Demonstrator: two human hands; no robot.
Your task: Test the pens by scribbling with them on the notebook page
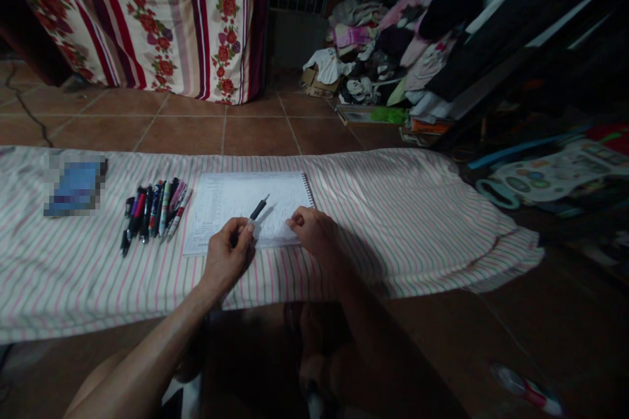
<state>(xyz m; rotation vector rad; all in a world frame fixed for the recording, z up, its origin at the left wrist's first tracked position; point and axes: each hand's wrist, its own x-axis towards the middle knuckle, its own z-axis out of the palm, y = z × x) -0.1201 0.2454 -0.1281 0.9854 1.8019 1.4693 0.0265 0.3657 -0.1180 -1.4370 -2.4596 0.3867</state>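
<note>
My left hand is closed around a pen with a black grip, whose thin tip points up and to the right. Beneath it lies a spiral notebook with a white page and faint print on its left side; the coil runs down the right edge. Over the notebook's lower right part, my right hand has its fingers pinched together. Whatever it may hold is too small or hidden to make out. A row of several pens in mixed colours sits left of the notebook.
A striped cloth covers the low table. At its left lies a blurred blue object. Beyond are a floral curtain and a heap of clothes. A bottle is on the tiled floor at lower right.
</note>
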